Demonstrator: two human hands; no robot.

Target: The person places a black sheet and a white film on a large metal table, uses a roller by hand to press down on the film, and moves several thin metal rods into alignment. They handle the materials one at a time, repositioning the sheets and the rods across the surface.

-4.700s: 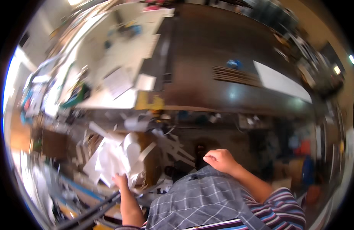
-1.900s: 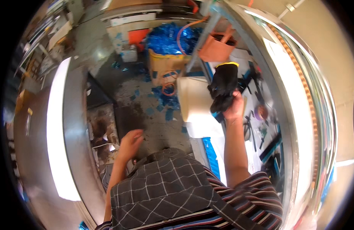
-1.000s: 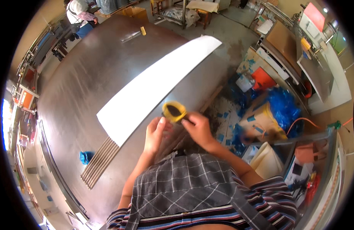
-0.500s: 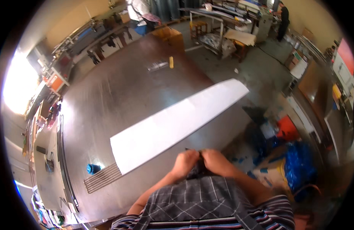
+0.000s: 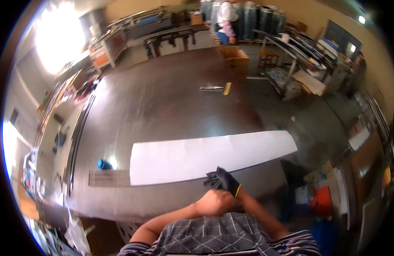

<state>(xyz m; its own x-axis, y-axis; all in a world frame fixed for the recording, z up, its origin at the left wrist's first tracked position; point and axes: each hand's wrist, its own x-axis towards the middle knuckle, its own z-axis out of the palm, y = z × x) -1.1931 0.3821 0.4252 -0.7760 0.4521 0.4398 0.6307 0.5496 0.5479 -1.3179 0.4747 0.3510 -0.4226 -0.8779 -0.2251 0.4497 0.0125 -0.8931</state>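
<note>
A black work glove with a yellow cuff edge covers my right hand (image 5: 222,179). Its fingers point away from me, somewhat spread, just over the near edge of a long white sheet (image 5: 205,154). My bare left hand (image 5: 215,202) is closed at the right wrist, against the glove's cuff; its fingertips are mostly hidden. The sheet lies flat on a large dark table (image 5: 163,111), its right end tapered. Several thin rods (image 5: 109,178) lie side by side at its left end, and a crumpled blue thing (image 5: 104,164) sits just beyond them.
Farther up the table lie a silvery tool (image 5: 211,88) and a yellow strip (image 5: 227,88). A cardboard box (image 5: 234,59) stands at the table's far corner. Another person (image 5: 227,21) is at the back. On the floor to the right is a red container (image 5: 320,200).
Both bare hands were together at my apron; now the right one wears the black glove and reaches forward, the left at its wrist. My view has turned, so the sheet looks more level.
</note>
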